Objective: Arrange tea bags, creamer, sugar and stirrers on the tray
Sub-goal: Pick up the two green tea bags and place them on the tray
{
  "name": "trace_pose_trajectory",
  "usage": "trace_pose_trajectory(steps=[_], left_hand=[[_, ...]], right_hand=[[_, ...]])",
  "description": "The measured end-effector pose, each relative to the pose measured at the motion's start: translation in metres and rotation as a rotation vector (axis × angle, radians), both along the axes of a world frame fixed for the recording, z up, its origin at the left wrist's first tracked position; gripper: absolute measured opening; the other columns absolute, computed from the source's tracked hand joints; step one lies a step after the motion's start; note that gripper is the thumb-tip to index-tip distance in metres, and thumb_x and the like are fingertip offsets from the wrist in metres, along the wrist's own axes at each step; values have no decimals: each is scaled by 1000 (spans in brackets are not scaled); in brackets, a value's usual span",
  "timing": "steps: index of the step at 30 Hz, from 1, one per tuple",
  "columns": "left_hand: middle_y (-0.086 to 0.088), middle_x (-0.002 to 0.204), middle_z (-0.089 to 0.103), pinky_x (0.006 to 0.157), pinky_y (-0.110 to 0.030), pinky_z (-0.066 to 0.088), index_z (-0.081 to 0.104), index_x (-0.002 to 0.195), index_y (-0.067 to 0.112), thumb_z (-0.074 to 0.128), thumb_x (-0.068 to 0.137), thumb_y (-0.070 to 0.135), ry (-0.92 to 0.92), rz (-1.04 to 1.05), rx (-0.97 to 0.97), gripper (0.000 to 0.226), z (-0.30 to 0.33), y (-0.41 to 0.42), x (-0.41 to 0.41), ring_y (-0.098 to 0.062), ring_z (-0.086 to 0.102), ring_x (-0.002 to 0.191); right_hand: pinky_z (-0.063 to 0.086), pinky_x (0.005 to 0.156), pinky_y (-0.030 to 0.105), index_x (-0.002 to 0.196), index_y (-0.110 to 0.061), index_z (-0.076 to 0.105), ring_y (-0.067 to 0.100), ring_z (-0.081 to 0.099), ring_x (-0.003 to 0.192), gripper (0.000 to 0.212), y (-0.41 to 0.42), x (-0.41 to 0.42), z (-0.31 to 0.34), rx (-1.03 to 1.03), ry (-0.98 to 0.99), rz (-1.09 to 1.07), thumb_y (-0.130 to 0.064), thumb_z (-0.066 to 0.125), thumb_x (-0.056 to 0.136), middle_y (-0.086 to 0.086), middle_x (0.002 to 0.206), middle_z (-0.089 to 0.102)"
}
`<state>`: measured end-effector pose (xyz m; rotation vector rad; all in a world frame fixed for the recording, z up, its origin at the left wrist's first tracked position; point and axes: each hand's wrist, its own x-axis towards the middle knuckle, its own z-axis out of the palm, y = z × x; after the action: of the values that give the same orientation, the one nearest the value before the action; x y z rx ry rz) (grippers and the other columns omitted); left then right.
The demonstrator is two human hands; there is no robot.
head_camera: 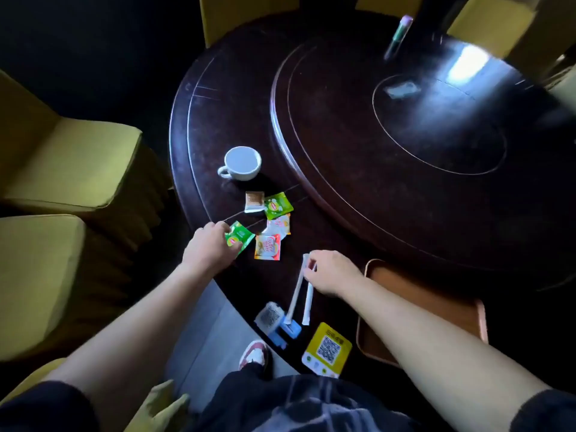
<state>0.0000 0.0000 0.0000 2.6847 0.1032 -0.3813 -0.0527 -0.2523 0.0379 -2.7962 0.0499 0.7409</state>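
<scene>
Where the light is dim and the room falls to black beyond it, a round dark wooden surface fills the middle of the view, with a raised turning disc set on it that catches a pale glare at the far right. Yellow-covered chairs stand at the left and beyond the far edge.

Toward the near rim lie a standing QR sign in blue and white, a yellow QR card and, far off on the disc, a blurred upright tube. A white cup stands on the surface with nothing visible inside it.

Just this side of the cup the packets lie loosely together: a brown-and-white sachet, a green tea bag, and two pale orange-edged creamer packets, the two overlapping slightly. The left hand is curled over a second green tea bag packet, fingers pinching its near edge. The right hand pinches the upper ends of two white wrapped stirrers, which slant down toward the blue sign.

The brown tray sits at the right near edge, partly hidden by the right forearm; what shows of it holds nothing.
</scene>
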Motion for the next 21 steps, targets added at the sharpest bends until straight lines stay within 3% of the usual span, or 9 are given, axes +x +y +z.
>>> trace_pose_trajectory(steps=[3,6,10,15,21], left_hand=[[-12,119,58,95,-45,49,57,125,17,69,77,51,34,26,40,60,-6,11,18,-33,53,114],[-10,116,55,91,-46,51,57,120,16,70,71,60,58,15,68,67,-11,11,25,-32,50,113],[-8,114,53,87,-45,53,58,118,15,74,65,63,10,-12,91,73,-22,4,23,-29,49,109],[-6,110,54,88,-44,51,57,113,17,78,67,50,6,79,-19,60,-27,-4,21,-28,48,108],[-3,97,65,81,-38,51,53,108,23,76,76,30,86,249,-223,40,-24,-4,20,-27,60,98]], right_hand=[[53,76,36,81,-26,61,23,63,90,15,12,35,-1,13,-22,-72,-41,57,85,-2,93,68],[55,77,39,78,-27,57,21,63,85,16,22,69,-2,44,-41,-143,-41,57,84,-5,88,66],[47,69,34,90,-23,56,24,61,91,17,30,105,-12,40,-77,-159,-40,57,87,-1,99,63],[50,89,43,115,-17,54,31,57,111,45,39,137,-30,31,-65,-232,-49,61,85,8,123,55],[45,93,45,130,-12,45,32,46,125,75,57,155,-52,11,-111,-268,-60,69,77,11,132,51]])
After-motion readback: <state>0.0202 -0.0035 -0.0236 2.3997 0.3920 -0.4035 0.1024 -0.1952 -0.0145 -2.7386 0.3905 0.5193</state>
